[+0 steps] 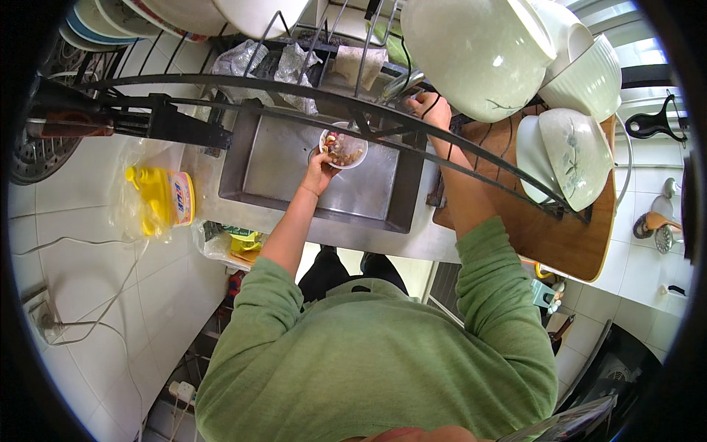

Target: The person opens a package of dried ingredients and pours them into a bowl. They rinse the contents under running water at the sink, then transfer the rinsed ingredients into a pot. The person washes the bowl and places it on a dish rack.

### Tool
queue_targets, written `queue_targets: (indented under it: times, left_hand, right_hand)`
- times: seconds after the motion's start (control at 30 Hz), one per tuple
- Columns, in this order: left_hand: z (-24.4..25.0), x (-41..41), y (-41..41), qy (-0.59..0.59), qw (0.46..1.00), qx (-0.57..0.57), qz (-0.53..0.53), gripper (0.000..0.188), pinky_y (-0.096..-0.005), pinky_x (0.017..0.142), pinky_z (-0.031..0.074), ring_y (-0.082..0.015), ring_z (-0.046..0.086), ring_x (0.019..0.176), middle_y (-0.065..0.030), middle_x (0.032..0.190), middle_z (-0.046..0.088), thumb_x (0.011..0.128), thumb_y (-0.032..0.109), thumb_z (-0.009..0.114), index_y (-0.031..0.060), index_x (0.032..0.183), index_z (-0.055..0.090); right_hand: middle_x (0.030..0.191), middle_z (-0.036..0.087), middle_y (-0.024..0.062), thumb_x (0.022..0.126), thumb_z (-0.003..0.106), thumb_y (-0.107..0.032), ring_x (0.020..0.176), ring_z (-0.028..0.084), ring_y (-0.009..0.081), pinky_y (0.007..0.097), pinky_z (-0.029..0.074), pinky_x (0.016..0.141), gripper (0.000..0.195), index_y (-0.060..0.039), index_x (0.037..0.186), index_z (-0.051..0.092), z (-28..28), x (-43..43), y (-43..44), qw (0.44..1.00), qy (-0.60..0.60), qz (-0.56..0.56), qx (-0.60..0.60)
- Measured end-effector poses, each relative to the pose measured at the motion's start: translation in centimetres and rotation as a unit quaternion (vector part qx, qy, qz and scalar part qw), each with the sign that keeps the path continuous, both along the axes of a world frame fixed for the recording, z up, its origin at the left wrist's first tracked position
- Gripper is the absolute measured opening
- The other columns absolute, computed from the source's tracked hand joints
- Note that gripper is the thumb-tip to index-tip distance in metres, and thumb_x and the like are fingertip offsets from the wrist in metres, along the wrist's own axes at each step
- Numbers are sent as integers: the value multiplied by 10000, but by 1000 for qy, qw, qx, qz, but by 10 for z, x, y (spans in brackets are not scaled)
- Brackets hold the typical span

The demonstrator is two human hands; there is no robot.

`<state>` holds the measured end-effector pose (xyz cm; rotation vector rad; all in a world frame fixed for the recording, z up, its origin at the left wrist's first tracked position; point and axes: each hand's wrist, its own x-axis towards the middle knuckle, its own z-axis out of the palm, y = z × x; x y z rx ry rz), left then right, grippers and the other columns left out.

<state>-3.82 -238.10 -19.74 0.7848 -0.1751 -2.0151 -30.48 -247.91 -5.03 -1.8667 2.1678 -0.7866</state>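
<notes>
My left hand (320,173) grips the rim of a small white bowl (362,160) with the thumb on its near edge. Mixed pieces of food (338,150), red, pale and brown, lie inside it. The bowl is held over the stainless steel sink (276,166). Beyond the sink's back right corner, my right hand (435,110) has its fingers curled beside the metal faucet (399,87). Bars of the dish rack partly cover that hand, so its hold on the faucet cannot be made out.
A black wire dish rack (265,85) crosses above the sink. It bears large bowls (475,55) at right and plates (165,14) at left. A wooden board (574,243) lies right of the sink. Left stands a yellow detergent jug (157,193) with plastic film around it.
</notes>
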Motion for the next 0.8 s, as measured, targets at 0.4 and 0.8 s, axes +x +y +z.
queue_targets:
  times: [0.4,0.8]
  left_hand:
    - [41,11,30,4,1000,-3,-22,581,-405,827,490,-223,515,1033,-57,1158,487,671,9,475,176,1223,403]
    - [110,2,69,-13,997,-35,-63,618,-410,929,420,-208,454,1128,-43,1245,435,722,33,477,176,1306,329]
  right_hand:
    - [849,622,125,700,699,-258,775,606,271,350,482,690,326,-75,959,622,-11,32,72,983,-125,100,92]
    - [1115,476,130,647,694,-156,992,537,292,393,507,719,568,-161,1163,456,16,128,139,932,159,282,162]
